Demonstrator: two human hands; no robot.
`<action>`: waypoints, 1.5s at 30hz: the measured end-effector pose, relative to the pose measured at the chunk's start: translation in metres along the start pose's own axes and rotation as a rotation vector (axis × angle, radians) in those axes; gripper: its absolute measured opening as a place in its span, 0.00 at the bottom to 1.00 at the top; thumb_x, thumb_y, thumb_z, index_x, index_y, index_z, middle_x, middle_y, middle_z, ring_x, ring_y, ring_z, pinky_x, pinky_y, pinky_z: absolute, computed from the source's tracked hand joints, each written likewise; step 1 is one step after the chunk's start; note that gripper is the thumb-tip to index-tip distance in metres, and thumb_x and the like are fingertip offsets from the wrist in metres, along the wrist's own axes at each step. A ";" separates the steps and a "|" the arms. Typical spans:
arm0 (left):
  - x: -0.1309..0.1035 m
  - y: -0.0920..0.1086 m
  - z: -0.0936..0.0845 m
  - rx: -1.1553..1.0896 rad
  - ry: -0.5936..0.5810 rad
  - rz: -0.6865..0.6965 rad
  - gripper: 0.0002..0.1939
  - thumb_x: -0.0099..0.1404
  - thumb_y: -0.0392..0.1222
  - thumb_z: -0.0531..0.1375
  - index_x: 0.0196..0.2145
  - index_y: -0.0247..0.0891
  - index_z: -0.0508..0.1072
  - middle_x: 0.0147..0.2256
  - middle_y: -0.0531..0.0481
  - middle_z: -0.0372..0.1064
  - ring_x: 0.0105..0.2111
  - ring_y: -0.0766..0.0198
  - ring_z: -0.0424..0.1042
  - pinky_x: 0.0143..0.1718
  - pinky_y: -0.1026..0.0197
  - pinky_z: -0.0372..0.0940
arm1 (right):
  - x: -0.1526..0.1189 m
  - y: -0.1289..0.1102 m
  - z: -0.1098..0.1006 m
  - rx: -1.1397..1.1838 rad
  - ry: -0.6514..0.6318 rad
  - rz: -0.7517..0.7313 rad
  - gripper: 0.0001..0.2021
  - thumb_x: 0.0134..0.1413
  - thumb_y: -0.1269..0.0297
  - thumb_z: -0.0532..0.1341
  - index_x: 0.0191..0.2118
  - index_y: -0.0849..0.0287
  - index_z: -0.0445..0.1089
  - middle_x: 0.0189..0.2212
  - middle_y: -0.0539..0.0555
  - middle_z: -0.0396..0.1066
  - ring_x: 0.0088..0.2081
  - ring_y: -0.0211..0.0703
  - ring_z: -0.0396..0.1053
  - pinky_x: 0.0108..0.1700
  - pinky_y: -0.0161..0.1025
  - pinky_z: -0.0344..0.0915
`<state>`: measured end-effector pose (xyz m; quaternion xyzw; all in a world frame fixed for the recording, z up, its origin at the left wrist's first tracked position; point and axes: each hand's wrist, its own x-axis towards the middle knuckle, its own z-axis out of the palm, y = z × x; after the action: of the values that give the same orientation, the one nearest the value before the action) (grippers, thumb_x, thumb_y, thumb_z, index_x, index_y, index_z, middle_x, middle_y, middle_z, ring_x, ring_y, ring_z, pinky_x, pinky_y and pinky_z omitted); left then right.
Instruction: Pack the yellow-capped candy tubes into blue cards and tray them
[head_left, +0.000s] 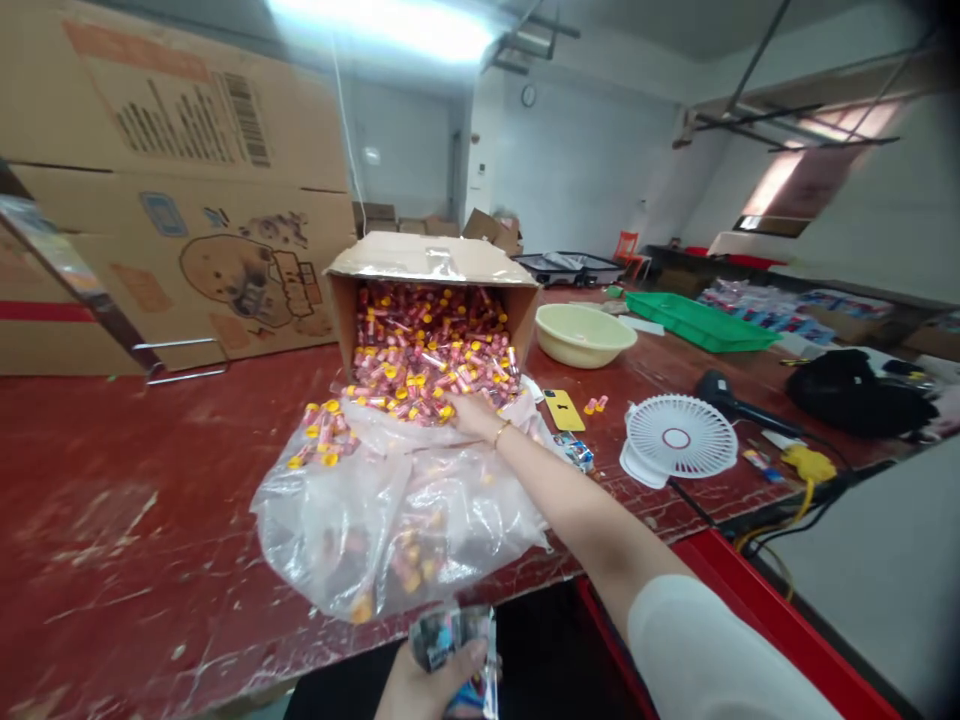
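the cardboard box (431, 300) lies tipped on its side on the red bench (135, 480), its open mouth facing the person, so the small red tubes with yellow caps (427, 345) inside have slid forward and spilled out of it. a clear plastic liner bag (390, 520) spreads from the box mouth toward the near edge of the bench and catches what tumbles out; some tubes lie on it just left of the box mouth, and a few more show through its folds nearer the edge.

the right hand (471, 412) is stretched out to the box mouth, palm down, fingers curled into the front of the pile, apparently gathering tubes; whether it has closed on any i cannot tell. a thin bracelet sits on the wrist.

the left hand (435, 685) is low, below the near edge of the bench and well short of the box, fingers clenched around a small clear printed packet (450, 640) held upright with its top toward the box, probably kept ready there.

right of the box stand a pale yellow bowl (583, 335) and, beyond it, a green tray (697, 320). nearer, right of the box mouth, lie a yellow phone (564, 410), two stray tubes just beside it, and a small white fan (679, 440) facing up. large printed cartons (187, 200) stand left of the box.
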<state>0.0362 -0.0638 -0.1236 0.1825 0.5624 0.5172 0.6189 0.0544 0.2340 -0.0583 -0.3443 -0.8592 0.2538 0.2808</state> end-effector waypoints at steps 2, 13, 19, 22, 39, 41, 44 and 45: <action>0.002 0.006 -0.001 -0.014 0.097 0.016 0.26 0.36 0.53 0.73 0.31 0.32 0.78 0.22 0.43 0.77 0.25 0.54 0.75 0.22 0.60 0.67 | -0.022 -0.003 -0.005 0.063 0.054 0.019 0.11 0.52 0.74 0.57 0.43 0.61 0.63 0.37 0.59 0.71 0.43 0.50 0.67 0.47 0.47 0.61; 0.001 0.029 0.026 0.010 -0.010 0.070 0.17 0.45 0.47 0.70 0.30 0.32 0.77 0.22 0.45 0.76 0.25 0.57 0.75 0.27 0.60 0.68 | -0.207 -0.055 -0.031 0.989 -0.009 0.230 0.18 0.49 0.58 0.67 0.40 0.53 0.57 0.34 0.51 0.70 0.35 0.41 0.72 0.39 0.41 0.69; 0.004 0.027 0.021 0.114 0.083 0.104 0.18 0.42 0.48 0.71 0.29 0.33 0.77 0.21 0.46 0.76 0.26 0.56 0.75 0.28 0.59 0.67 | -0.210 -0.049 -0.044 0.802 0.051 0.119 0.15 0.52 0.61 0.64 0.42 0.54 0.60 0.35 0.52 0.68 0.36 0.40 0.70 0.39 0.38 0.67; 0.002 0.029 0.023 0.162 0.084 0.139 0.18 0.42 0.47 0.71 0.29 0.34 0.77 0.21 0.47 0.77 0.26 0.55 0.75 0.26 0.60 0.67 | -0.208 -0.051 -0.051 0.639 -0.011 0.016 0.13 0.53 0.63 0.63 0.42 0.56 0.62 0.33 0.51 0.67 0.35 0.38 0.68 0.38 0.36 0.66; 0.005 0.027 0.029 0.141 0.009 0.337 0.09 0.42 0.40 0.72 0.23 0.36 0.78 0.21 0.52 0.74 0.23 0.63 0.69 0.27 0.64 0.65 | -0.199 -0.044 -0.055 0.718 -0.120 0.137 0.12 0.49 0.61 0.66 0.35 0.57 0.62 0.28 0.47 0.64 0.28 0.34 0.63 0.32 0.33 0.62; 0.004 0.028 0.031 0.152 0.026 0.323 0.10 0.42 0.40 0.72 0.24 0.36 0.78 0.21 0.52 0.74 0.23 0.62 0.70 0.27 0.63 0.66 | -0.200 -0.047 -0.059 0.645 -0.210 0.091 0.10 0.50 0.62 0.65 0.35 0.57 0.63 0.27 0.47 0.64 0.29 0.34 0.63 0.32 0.34 0.61; 0.002 0.028 0.033 0.140 0.065 0.226 0.14 0.41 0.43 0.72 0.27 0.35 0.77 0.20 0.52 0.73 0.22 0.60 0.71 0.24 0.61 0.67 | -0.196 -0.046 -0.055 0.746 -0.318 0.165 0.13 0.48 0.59 0.66 0.35 0.58 0.62 0.25 0.46 0.63 0.26 0.34 0.62 0.30 0.33 0.61; 0.002 0.028 0.034 0.113 0.066 0.188 0.16 0.42 0.45 0.72 0.28 0.35 0.77 0.21 0.51 0.74 0.23 0.59 0.72 0.25 0.60 0.68 | -0.195 -0.044 -0.050 0.812 -0.323 0.215 0.16 0.46 0.58 0.67 0.34 0.58 0.61 0.24 0.45 0.63 0.25 0.33 0.62 0.29 0.33 0.60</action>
<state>0.0535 -0.0393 -0.0918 0.2520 0.5910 0.5462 0.5375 0.1857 0.0750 -0.0543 -0.2495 -0.6819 0.6488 0.2275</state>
